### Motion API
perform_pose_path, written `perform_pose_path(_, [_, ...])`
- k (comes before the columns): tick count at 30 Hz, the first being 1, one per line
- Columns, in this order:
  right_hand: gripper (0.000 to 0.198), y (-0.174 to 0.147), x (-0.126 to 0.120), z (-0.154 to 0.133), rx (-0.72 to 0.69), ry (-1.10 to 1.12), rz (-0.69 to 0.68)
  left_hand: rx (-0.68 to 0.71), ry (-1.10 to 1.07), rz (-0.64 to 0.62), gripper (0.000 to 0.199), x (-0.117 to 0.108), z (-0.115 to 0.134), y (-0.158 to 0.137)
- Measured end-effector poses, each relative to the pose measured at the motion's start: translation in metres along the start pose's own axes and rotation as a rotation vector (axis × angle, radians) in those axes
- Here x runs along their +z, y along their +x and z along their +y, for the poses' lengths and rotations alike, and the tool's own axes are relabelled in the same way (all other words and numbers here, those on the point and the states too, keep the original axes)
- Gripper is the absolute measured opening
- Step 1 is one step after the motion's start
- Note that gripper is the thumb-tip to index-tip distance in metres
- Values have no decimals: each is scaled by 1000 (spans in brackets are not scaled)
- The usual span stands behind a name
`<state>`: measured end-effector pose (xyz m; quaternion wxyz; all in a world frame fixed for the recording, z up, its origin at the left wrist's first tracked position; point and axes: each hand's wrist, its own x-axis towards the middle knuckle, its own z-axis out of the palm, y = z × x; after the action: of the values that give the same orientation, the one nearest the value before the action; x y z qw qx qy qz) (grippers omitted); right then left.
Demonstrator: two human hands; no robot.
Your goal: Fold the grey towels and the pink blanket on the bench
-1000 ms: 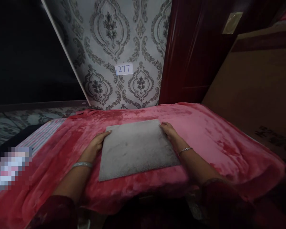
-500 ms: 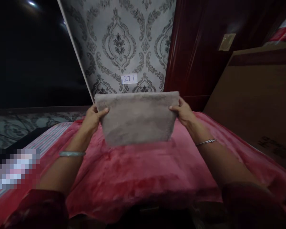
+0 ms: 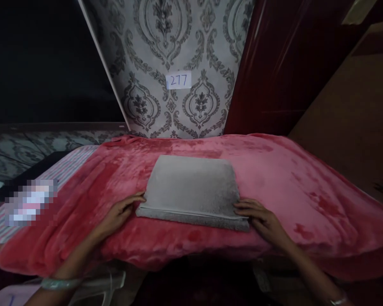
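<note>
A grey towel (image 3: 191, 185), folded into a flat rectangle, lies on a red and pink plush blanket (image 3: 274, 170). Its layers show along the near edge, where a lower strip sticks out. At the towel's left side, the fingers of my left hand (image 3: 119, 212) pinch the edge near the front corner. My right hand (image 3: 263, 216) grips the right edge near the front corner, fingers close together on top. Parts of both thumbs are hidden.
Patterned wallpaper (image 3: 175, 46) with a "277" label (image 3: 178, 80) rises behind the blanket. A dark screen (image 3: 47, 63) stands at left, a large cardboard box (image 3: 347, 123) at right. Striped cloth (image 3: 72, 163) lies at left, beneath a blurred-out item (image 3: 32, 204).
The towel was held up in front of the wall by both hands. It has come down and toward me and now lies flat on the blanket. My view has tilted downward.
</note>
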<state>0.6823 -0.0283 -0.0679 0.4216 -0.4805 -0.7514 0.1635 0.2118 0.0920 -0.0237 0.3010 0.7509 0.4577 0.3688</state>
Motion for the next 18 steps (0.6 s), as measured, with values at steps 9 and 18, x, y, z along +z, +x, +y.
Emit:
perform_pose_path(9, [67,116,12,-16,208,-267,6,91,208,-181,60,60,61,115])
perform_pose_path(18, [74,148,79,-10,357,-752,-235,186,798,-363,67,139,60,144])
